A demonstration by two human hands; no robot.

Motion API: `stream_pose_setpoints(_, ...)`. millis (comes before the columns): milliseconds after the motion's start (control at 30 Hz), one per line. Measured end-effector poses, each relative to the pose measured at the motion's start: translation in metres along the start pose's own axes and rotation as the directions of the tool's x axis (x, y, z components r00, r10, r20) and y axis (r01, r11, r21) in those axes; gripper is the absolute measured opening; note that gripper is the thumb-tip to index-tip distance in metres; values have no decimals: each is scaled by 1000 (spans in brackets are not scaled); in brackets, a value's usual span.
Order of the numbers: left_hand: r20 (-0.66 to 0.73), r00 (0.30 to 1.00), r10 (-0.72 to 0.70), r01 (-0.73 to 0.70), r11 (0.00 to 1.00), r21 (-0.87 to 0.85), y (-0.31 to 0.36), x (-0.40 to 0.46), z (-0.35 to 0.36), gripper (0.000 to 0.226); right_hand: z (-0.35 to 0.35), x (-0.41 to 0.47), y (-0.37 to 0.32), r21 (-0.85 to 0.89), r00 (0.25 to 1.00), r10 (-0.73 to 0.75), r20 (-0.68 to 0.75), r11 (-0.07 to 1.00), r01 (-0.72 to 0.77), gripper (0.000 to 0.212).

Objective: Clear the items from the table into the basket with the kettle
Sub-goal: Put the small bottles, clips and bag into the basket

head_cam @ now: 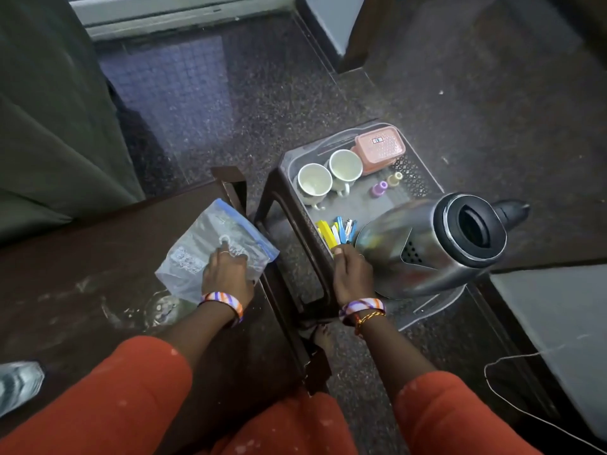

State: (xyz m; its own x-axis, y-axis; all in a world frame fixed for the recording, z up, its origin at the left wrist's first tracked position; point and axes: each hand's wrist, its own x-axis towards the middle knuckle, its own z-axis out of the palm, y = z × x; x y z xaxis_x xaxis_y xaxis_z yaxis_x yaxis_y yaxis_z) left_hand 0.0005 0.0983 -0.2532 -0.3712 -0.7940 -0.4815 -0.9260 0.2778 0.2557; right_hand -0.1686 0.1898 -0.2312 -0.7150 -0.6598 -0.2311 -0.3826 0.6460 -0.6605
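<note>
A clear zip bag with a blue seal (pixel 210 238) lies near the right edge of the dark brown table (pixel 82 257). My left hand (pixel 226 274) rests on the bag, fingers spread over it. To the right, a grey plastic basket (pixel 289 159) sits on a brown stool. Inside it are a steel kettle (pixel 423 247) on its side, two white cups (pixel 328 178), a pink lidded box (pixel 379 147), two small caps, and a bunch of coloured clips (pixel 338 229). My right hand (pixel 351 272) is in the basket beside the kettle, pinching the near ends of the clips.
A curtain (pixel 49 110) hangs at the left. A plastic wrapper (pixel 16 385) lies at the table's near left edge. A grey surface (pixel 558 323) with a thin cable (pixel 499 359) stands at the right. The dark speckled floor stretches beyond.
</note>
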Motion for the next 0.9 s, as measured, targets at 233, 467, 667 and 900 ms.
stream_pose_setpoints(233, 233, 691, -684, 568, 314, -761, -32, -4, 5, 43, 13, -20, -16, -169, 907, -397, -143, 912, 373, 29)
stream_pose_setpoints(467, 500, 624, -600, 582, -69, -810, -61, 7, 10, 47, 90, -28, -31, 95, 927, -232, 295, 972, 213, 60)
stream_pose_setpoints(667, 613, 600, -513, 517, -336, -787, -90, 11, 30, 83, 127, 24, -42, 484, 859, 378, 345, 713, -508, 69)
stream_pose_setpoints(900, 524, 742, -418, 291, -504, -813, -84, -9, -11, 63, 116, -27, -65, 197, 843, -357, 402, 933, 301, 33)
